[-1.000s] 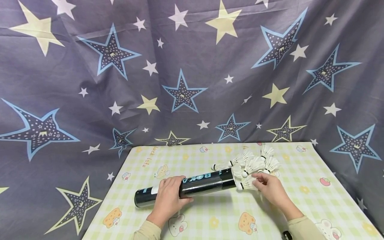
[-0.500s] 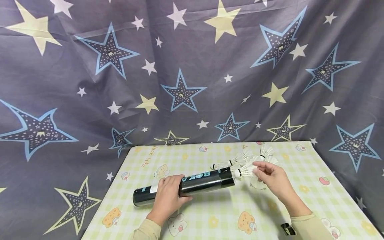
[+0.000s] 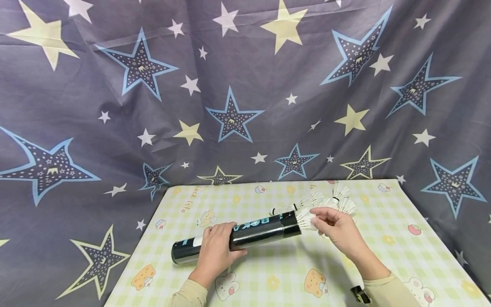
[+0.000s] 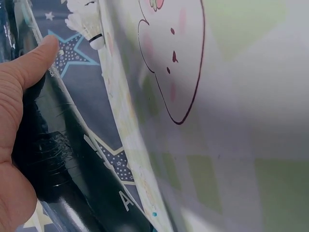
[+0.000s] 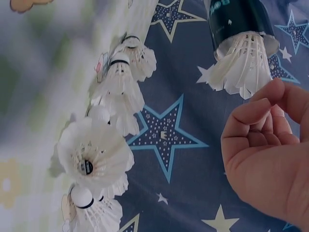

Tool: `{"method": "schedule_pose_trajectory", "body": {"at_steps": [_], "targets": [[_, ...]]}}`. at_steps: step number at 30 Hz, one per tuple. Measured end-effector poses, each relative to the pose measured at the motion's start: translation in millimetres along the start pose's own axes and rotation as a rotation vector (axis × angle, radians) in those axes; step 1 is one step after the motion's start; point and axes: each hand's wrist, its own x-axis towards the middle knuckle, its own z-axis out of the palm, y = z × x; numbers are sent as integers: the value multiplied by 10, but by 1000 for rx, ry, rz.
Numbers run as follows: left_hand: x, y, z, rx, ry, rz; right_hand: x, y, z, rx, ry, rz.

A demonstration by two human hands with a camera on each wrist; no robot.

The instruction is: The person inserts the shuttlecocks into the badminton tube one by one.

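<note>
A long black shuttlecock tube [image 3: 264,233] lies slantwise over the table, its mouth toward the right. My left hand [image 3: 216,250] grips it around the middle; in the left wrist view the thumb [image 4: 36,60] lies along the tube's dark side. At the mouth, a white feather shuttlecock [image 5: 244,67] sits with its cork end hidden inside the tube and its skirt sticking out. My right hand [image 3: 340,230] pinches the skirt's edge between thumb and forefinger. Beyond that hand lies a group of loose shuttlecocks [image 5: 94,150], partly covered by it in the head view.
The table [image 3: 276,264] wears a green-checked cloth with cartoon prints. A dark curtain with stars [image 3: 245,162] hangs right behind its far edge. A small black object [image 3: 360,294] shows by the right sleeve near the front.
My right hand has raised a shuttlecock from beside the tube's mouth, then moved left, bringing its cork end into the tube. The left hand and tube have barely moved.
</note>
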Motion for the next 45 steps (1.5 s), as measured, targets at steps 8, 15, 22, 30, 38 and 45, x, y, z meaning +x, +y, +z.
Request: {"method": "schedule_pose_trajectory", "body": {"at_steps": [8,15,22,30,38,45], "targets": [[-6,26,19,-10,-2,4,-24,-23,89,5,-32,6],[-8,45,26,-15,0,5,-35,-36,134,35,-54,-3],[22,57,40,-16,-1,16,-25,17,182,55,-104,30],[288,4,80,-9,5,72,97,93,214,77,-71,77],[419,-85,93,-39,-31,20,167,163,231,146,-11,83],[453,-95,51,-79,-21,-8,145,236,219,-14,4,9]]}}
